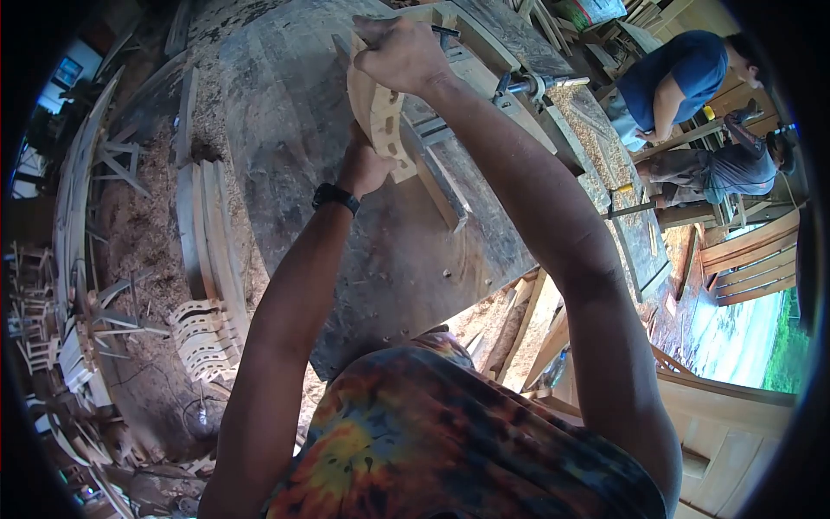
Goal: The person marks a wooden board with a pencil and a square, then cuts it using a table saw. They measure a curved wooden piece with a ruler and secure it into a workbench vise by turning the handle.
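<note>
A curved piece of pale wood point(385, 117) with several slots along it lies against a straight wooden fence point(437, 177) on the worktable point(290, 138). My left hand point(367, 166), below a black wristwatch, is closed on the near end of the curved piece. Farther up, my right hand point(402, 54) grips the far end of the same piece, its fingers bent over the top. The undersides of both hands are hidden.
Clamps point(527, 85) sit at the table's right side. Two people, one in a dark blue shirt point(683, 78) and one in grey point(743, 169), are at the right. Curved slotted pieces point(206, 337) and long boards point(203, 229) lie at the left among wood shavings.
</note>
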`<state>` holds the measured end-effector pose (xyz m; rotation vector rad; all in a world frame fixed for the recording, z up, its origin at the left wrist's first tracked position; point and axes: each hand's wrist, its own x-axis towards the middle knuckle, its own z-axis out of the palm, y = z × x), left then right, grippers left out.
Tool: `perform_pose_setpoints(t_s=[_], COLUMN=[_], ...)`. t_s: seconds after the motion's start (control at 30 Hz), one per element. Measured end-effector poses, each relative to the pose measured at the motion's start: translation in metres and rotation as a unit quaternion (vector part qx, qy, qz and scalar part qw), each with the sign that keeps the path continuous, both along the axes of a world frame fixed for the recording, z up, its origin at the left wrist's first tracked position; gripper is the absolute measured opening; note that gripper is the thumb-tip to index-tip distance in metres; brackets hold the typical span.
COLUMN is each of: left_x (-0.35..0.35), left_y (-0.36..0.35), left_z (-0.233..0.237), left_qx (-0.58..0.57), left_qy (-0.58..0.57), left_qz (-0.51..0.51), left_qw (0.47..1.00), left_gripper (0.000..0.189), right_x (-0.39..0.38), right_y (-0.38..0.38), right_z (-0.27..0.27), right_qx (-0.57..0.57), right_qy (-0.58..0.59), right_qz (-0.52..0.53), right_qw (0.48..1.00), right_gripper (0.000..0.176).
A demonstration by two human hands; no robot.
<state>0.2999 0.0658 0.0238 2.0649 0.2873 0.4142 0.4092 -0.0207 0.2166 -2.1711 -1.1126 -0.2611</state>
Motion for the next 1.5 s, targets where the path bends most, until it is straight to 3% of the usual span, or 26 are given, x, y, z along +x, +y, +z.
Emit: perform_pose_setpoints(t_s=[0.5,0.6,0.7,0.8,0.93,1.1,1.5], left_x=[0.018,0.02,0.017,0.018,0.019,0.028,0.025], left_y=[0.027,0.028,0.029,0.03,0.031,0.048,0.04], left_z=[0.004,0.006,0.004,-0.001,0.002,-0.022,-0.004], left_qx=[-0.009,-0.013,-0.019,-0.025,-0.026,-0.072,-0.042], left_qy=[0.012,0.02,0.026,0.008,0.003,0.038,0.035], left_qz=[0.008,0.007,0.005,-0.001,-0.007,-0.042,-0.012], left_qw=[1.0,1.0,0.999,1.0,1.0,0.996,0.998], left_gripper=[0.086,0.087,0.089,0.1,0.087,0.089,0.093], right_x=[0.022,0.025,0.019,0.016,0.018,0.019,0.021], right_y=[0.028,0.028,0.032,0.032,0.033,0.035,0.039], right_z=[-0.005,-0.007,-0.002,0.005,-0.002,-0.001,-0.002], right_qx=[-0.02,0.075,-0.006,-0.028,0.023,0.028,0.022], right_qy=[0.014,0.007,0.005,0.021,0.02,0.034,0.027], right_qz=[-0.004,0.071,-0.005,-0.002,-0.01,0.021,0.009], right_qw=[1.0,0.995,1.0,0.999,0.999,0.999,0.999], right_gripper=[0.065,0.053,0.065,0.057,0.045,0.034,0.051])
